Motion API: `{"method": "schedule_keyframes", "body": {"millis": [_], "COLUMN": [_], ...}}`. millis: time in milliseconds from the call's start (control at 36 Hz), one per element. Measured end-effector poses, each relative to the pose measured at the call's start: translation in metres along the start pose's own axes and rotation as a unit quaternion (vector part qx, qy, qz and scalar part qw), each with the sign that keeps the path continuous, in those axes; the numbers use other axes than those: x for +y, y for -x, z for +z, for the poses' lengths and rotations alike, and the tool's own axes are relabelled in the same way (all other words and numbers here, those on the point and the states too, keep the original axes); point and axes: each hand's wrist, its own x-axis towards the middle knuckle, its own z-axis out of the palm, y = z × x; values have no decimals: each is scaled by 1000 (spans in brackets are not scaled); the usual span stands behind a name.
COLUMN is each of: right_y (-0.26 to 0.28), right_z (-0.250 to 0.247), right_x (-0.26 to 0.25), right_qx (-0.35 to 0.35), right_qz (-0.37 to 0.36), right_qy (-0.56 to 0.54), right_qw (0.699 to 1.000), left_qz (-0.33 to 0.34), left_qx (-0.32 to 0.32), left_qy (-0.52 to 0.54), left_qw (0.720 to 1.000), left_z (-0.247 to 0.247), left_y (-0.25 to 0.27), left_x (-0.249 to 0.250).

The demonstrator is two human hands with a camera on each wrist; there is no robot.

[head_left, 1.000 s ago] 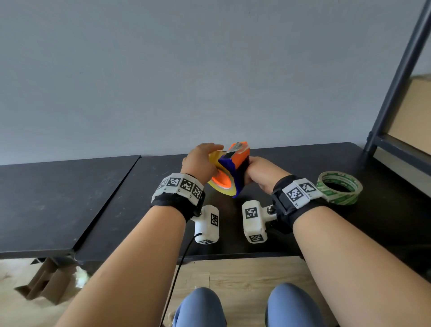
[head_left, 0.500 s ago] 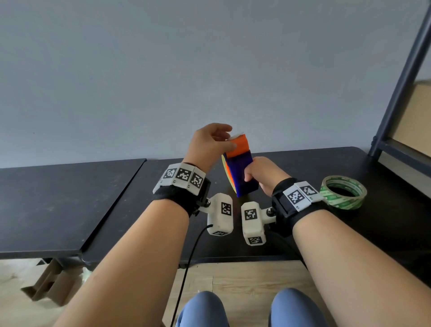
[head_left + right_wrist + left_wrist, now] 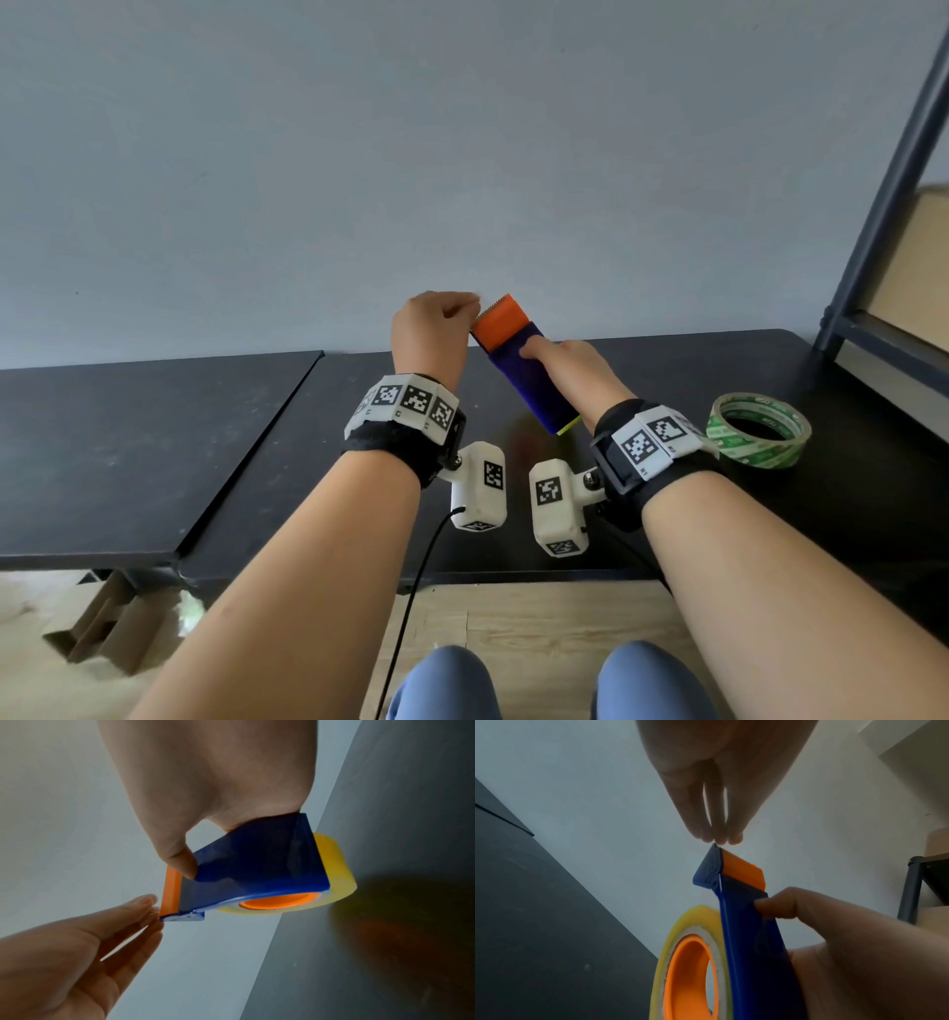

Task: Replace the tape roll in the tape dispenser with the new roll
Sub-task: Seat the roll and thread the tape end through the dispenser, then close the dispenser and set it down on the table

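Note:
The blue tape dispenser (image 3: 529,390) with its orange toothed cutter (image 3: 500,318) is held up above the black table (image 3: 667,370), cutter end upward. My right hand (image 3: 575,365) grips its blue body, thumb on the back. A yellow tape roll (image 3: 698,913) sits on the orange hub (image 3: 687,973). My left hand (image 3: 431,334) has its bunched fingertips (image 3: 718,839) pinching at the cutter's tip; I cannot see whether a tape end is between them. A green-printed tape roll (image 3: 760,429) lies flat on the table to the right.
A second black table (image 3: 154,437) adjoins on the left. A dark shelf post (image 3: 883,180) with cardboard behind it stands at the right. The grey wall is close behind. Folded cardboard (image 3: 102,622) lies on the wooden floor below.
The dispenser has been raised and turned so its blue back faces me. My left hand left the yellow roll's side and went up to the cutter end.

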Motion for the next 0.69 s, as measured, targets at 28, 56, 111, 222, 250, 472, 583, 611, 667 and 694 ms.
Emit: {"method": "schedule_keyframes", "body": {"millis": [28, 56, 111, 222, 250, 472, 583, 611, 667, 694], "right_y": [0, -1, -2, -3, -4, -11, -14, -14, -14, -14], "right_z": [1, 1, 2, 3, 4, 7, 6, 6, 7, 7], "right_x": [0, 0, 0, 0, 0, 1, 2, 2, 3, 3], "right_qx": [3, 5, 4, 9, 11, 8, -2, -5, -7, -8], "right_qz": [-5, -9, -17, -13, -12, -12, -16, -18, -23, -24], "right_qy": [3, 3, 1, 2, 2, 15, 23, 26, 29, 29], "right_qw": [1000, 1000, 1000, 1000, 1000, 1000, 1000, 999, 999, 999], "left_qz": [1, 4, 15, 28, 31, 101, 94, 87, 82, 81], "left_qx": [7, 11, 14, 0, -4, -3, 3, 5, 8, 8], "left_qy": [2, 1, -12, -37, -40, -132, -130, -123, -111, -113], "left_qw": [1000, 1000, 1000, 999, 999, 986, 987, 989, 990, 990], "left_z": [0, 0, 1, 3, 4, 9, 9, 9, 9, 9], "left_y": [0, 0, 1, 2, 2, 9, 10, 10, 9, 8], "left_x": [-1, -1, -1, -2, -2, -8, -12, -12, -12, -12]}}
